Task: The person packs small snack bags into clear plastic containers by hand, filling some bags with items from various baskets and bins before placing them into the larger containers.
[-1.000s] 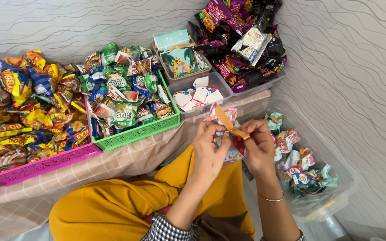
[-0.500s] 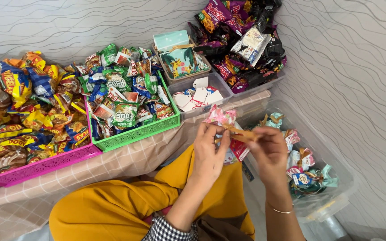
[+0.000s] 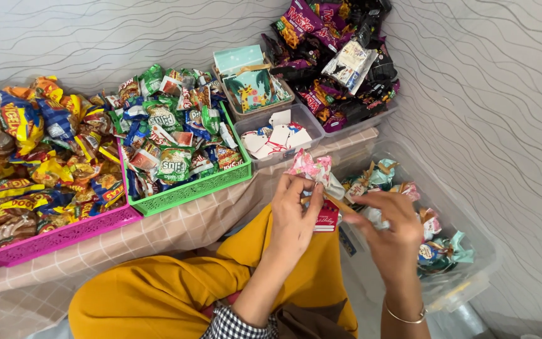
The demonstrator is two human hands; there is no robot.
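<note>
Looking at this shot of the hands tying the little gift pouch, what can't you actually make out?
Head view:
- Gift pouch: its body is hidden behind the left hand.
- Ribbon: the knot is covered by the right hand.
- Pink basket: cut off by the left edge.
- Clear bin: its bottom is buried under finished pouches.

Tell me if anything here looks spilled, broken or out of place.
Nothing looks spilled or broken. The snack packets sit heaped inside the green basket and pink basket, and finished pouches lie in the clear bin. The left hand holds a small gift pouch; the right hand pulls its ribbon.
</note>
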